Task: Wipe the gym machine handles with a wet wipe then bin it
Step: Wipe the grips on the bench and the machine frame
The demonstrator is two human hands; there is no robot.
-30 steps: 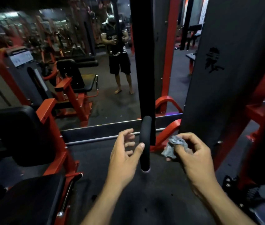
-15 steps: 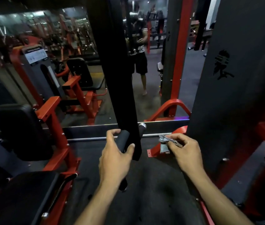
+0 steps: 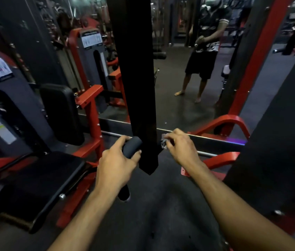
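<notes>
Left hand point(image 3: 117, 163) wraps the black handle point(image 3: 131, 146), fingers and thumb curled round its upper end. Right hand point(image 3: 181, 147) pinches the crumpled wet wipe point(image 3: 164, 142) at its fingertips — just right of the handle, against the black hanging strap point(image 3: 135, 69). Mirror point(image 3: 179, 78) beyond both.

Light: dim, indoor | Glare: violet glow at mirror point(image 3: 179, 78) base, right | Shadows: deep on floor point(image 3: 161, 214) | Distortion: wide-angle bending at edges | Focus: soft
</notes>
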